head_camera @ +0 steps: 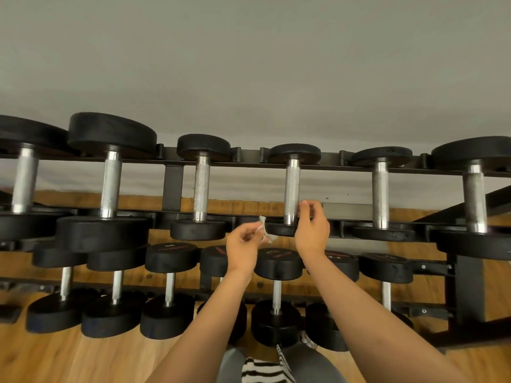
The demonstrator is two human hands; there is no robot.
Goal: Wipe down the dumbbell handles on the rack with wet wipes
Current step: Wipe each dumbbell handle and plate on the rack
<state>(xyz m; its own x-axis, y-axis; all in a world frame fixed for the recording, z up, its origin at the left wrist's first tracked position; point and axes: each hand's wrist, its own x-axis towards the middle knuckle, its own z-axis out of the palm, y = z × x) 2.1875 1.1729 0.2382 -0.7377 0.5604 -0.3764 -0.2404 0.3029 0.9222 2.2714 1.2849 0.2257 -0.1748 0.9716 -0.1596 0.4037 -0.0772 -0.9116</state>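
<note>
A crumpled white wet wipe (264,231) is pinched between the thumb and curled fingers of the left grip (243,241). This grip is held in front of the black rack (173,186), just left of the near head of the fourth dumbbell (294,153) in the upper row. The wipe is seen apart from that dumbbell's knurled steel handle (292,189), lower and to its left, with one end sticking up and the other hanging over the near head.

The right grip (312,228) is raised at the right side of the same handle, near its lower end. Its fingertips (304,206) are bunched narrowly together just beside the metal. Whether they touch the handle, or hold anything, cannot be told.

Six dumbbells are laid across the upper rails with their handles pointing away from the viewer, larger heads at both ends of the row. A lower row of dumbbells (171,288) is racked beneath, with red markings on some near heads. A wooden floor (69,355) is seen under the rack and a grey wall (249,64) behind it. A black-and-white striped cloth (260,369) is seen at the bottom edge, between grey-clad knees
</note>
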